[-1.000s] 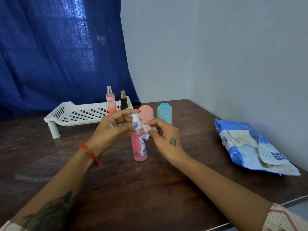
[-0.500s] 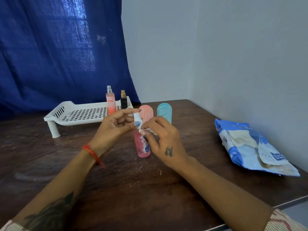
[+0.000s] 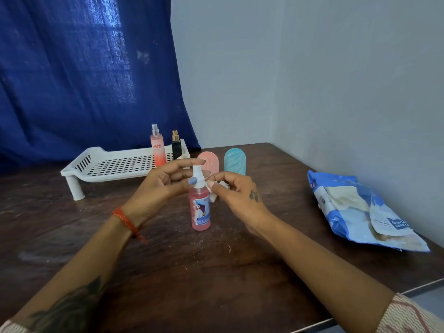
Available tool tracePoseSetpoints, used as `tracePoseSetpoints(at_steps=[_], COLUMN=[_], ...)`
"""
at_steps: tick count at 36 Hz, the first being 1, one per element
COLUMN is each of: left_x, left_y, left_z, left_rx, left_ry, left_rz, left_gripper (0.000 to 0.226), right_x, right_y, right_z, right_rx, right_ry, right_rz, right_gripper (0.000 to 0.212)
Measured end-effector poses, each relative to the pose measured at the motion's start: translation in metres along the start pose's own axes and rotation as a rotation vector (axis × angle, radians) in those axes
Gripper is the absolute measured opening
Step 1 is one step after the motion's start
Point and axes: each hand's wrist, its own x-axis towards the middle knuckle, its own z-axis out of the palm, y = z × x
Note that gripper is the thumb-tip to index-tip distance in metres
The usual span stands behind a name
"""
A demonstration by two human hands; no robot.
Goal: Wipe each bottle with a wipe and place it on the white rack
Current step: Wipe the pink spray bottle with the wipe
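1. White rack point(image 3: 115, 164): one, perforated, on legs, at the left rear of the desk point(image 3: 216, 272).
2. Bottles on the rack: two, upright at its right end, a peach spray bottle point(image 3: 157, 150) and beside it a small dark bottle point(image 3: 176, 146) with a gold cap.
3. Left hand point(image 3: 158, 188): one; thumb and fingers pinch the white nozzle of item 4.
4. Pink spray bottle point(image 3: 200, 212): one, upright on the desk between the hands.
5. Right hand point(image 3: 237, 195): one, fingers curled, pinching a crumpled white wipe point(image 3: 217, 191) against the bottle's neck.
6. Rounded bottles behind the hands: two, upright on the desk, pink bottle point(image 3: 211, 162) and teal bottle point(image 3: 235, 162).
7. Blue wipes packet point(image 3: 360, 212): one, lying at the right.
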Motion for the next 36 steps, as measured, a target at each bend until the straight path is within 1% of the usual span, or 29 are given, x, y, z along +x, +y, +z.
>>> tracePoseSetpoints(at_steps=[4, 6, 9, 11, 13, 15, 17, 21, 23, 26, 28, 30, 32, 33, 36], left_x=[0.000, -0.001, -0.001, -0.001, -0.001, -0.001, -0.001, 0.000, 0.000, 0.001, 0.001, 0.001, 0.001, 0.001, 0.001], left_y=[0.000, 0.000, -0.001, -0.002, -0.003, -0.003, -0.004, -0.006, -0.006, -0.007, -0.007, -0.007, -0.008, -0.008, -0.009], left_z=[-0.001, -0.001, -0.001, -0.002, -0.002, -0.001, -0.002, -0.002, -0.002, -0.003, -0.004, -0.004, -0.005, -0.006, -0.007], left_rx=[0.013, 0.033, 0.079, 0.103, 0.121, 0.136, 0.152, 0.171, 0.182, 0.198, 0.199, 0.203, 0.203, 0.193, 0.161], left_ry=[-0.004, -0.005, 0.015, 0.037, 0.055, 0.073, 0.092, 0.115, 0.123, 0.134, 0.137, 0.145, 0.157, 0.161, 0.160], left_rz=[-0.014, -0.013, -0.004, 0.004, 0.010, 0.016, 0.023, 0.038, 0.039, 0.021, 0.014, 0.012, 0.006, -0.001, -0.016], left_gripper=[0.036, 0.036, 0.033, 0.034, 0.037, 0.040, 0.043, 0.042, 0.041, 0.040, 0.039, 0.038, 0.037, 0.037, 0.037], right_x=[0.001, 0.000, -0.007, -0.010, -0.012, -0.012, -0.012, -0.016, -0.018, -0.021, -0.022, -0.020, -0.017, -0.016, -0.009], right_y=[0.001, 0.002, 0.000, 0.000, 0.002, 0.005, 0.008, 0.013, 0.013, 0.009, 0.006, 0.005, 0.005, 0.005, 0.008], right_z=[0.003, 0.004, 0.005, 0.006, 0.007, 0.009, 0.008, 0.006, 0.005, 0.002, -0.001, -0.006, -0.009, -0.010, -0.007], right_rx=[-0.038, -0.099, -0.142, -0.167, -0.237, -0.310, -0.361, -0.513, -0.580, -0.648, -0.681, -0.687, -0.644, -0.596, -0.448], right_ry=[0.004, 0.071, 0.226, 0.246, 0.207, 0.184, 0.165, 0.044, -0.017, -0.155, -0.248, -0.291, -0.259, -0.194, 0.126], right_rz=[0.045, -0.002, -0.222, -0.387, -0.509, -0.586, -0.622, -0.682, -0.691, -0.655, -0.610, -0.558, -0.526, -0.525, -0.553], right_gripper=[0.017, 0.017, 0.016, 0.017, 0.016, 0.013, 0.013, 0.014, 0.015, 0.016, 0.016, 0.017, 0.014, 0.012, 0.010])
